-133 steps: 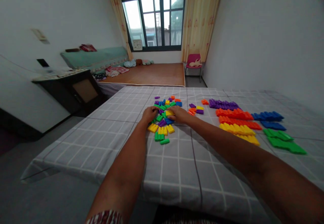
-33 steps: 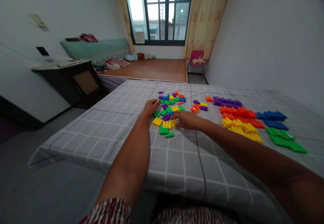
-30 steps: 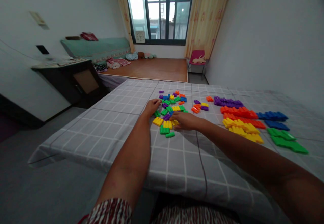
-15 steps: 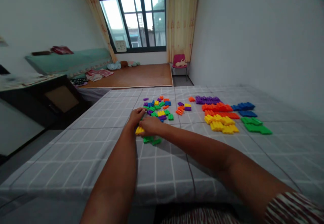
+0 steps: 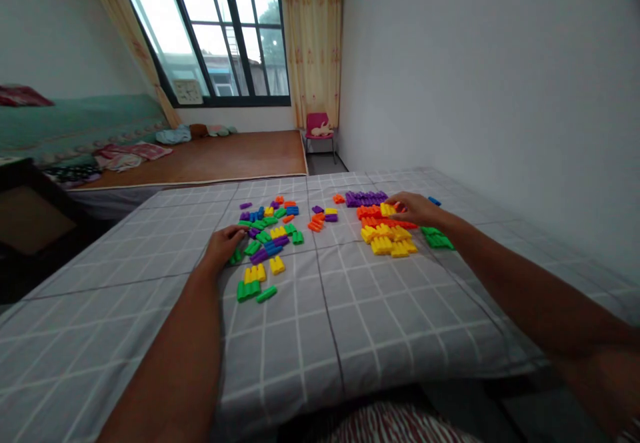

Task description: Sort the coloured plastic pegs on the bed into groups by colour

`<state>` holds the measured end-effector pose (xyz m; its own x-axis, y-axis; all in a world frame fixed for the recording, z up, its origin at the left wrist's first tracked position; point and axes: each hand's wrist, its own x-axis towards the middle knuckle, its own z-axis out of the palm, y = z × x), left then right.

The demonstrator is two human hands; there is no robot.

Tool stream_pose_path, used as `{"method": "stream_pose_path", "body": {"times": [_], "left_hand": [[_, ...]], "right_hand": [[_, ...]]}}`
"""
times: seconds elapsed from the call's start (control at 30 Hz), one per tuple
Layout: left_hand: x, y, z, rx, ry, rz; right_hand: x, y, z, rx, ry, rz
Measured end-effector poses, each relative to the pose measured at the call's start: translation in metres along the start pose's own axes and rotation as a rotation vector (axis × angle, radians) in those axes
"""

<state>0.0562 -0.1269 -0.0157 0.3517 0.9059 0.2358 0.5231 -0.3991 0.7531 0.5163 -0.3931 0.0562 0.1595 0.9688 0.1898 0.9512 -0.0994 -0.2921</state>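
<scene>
My right hand (image 5: 413, 209) is pinched around a yellow toy building block (image 5: 387, 209), just above the orange blocks (image 5: 369, 213) at the right of the table. A group of yellow blocks (image 5: 389, 239) lies just nearer to me. At the left edge of the scattered, mixed-colour blocks (image 5: 270, 246), my left hand (image 5: 223, 246) rests with its fingers stretched loosely forward. A green block (image 5: 236, 256) lies right beside those fingers. Closer to me are yellow blocks (image 5: 255, 273) and green blocks (image 5: 249, 290).
A grey checked cloth (image 5: 370, 323) covers the table. Purple blocks (image 5: 366, 199) lie in a row at the back right, and green blocks (image 5: 437, 237) sit partly behind my right forearm. A small mixed cluster (image 5: 320, 217) lies mid-table. Beyond stand a bed (image 5: 240, 156) and a pink chair (image 5: 319, 123).
My right hand has moved from the scattered blocks to the sorted groups at right, carrying a yellow block. My left hand has stayed by the scattered blocks. The view has turned rightward.
</scene>
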Motion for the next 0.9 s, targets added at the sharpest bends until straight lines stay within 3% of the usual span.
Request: {"method": "stream_pose_path", "body": {"times": [0.13,0.27,0.4,0.5,0.7,0.9], "left_hand": [[-0.003,0.006,-0.002,0.026,0.002,-0.021],[-0.005,0.009,-0.004,0.048,0.005,0.006],[-0.006,0.010,-0.005,0.031,0.002,-0.013],[-0.005,0.009,-0.005,0.019,-0.001,-0.014],[-0.003,0.003,-0.003,0.011,-0.010,-0.015],[-0.003,0.000,-0.001,-0.009,-0.020,-0.018]], "right_hand": [[-0.020,0.039,-0.011,-0.071,-0.085,0.139],[-0.030,0.043,-0.004,-0.085,-0.226,0.098],[-0.033,0.043,-0.003,-0.093,-0.231,0.146],[-0.037,0.040,-0.006,-0.076,-0.223,0.171],[-0.056,0.012,0.001,0.024,-0.303,0.042],[-0.060,0.000,0.014,0.004,-0.248,-0.013]]}}
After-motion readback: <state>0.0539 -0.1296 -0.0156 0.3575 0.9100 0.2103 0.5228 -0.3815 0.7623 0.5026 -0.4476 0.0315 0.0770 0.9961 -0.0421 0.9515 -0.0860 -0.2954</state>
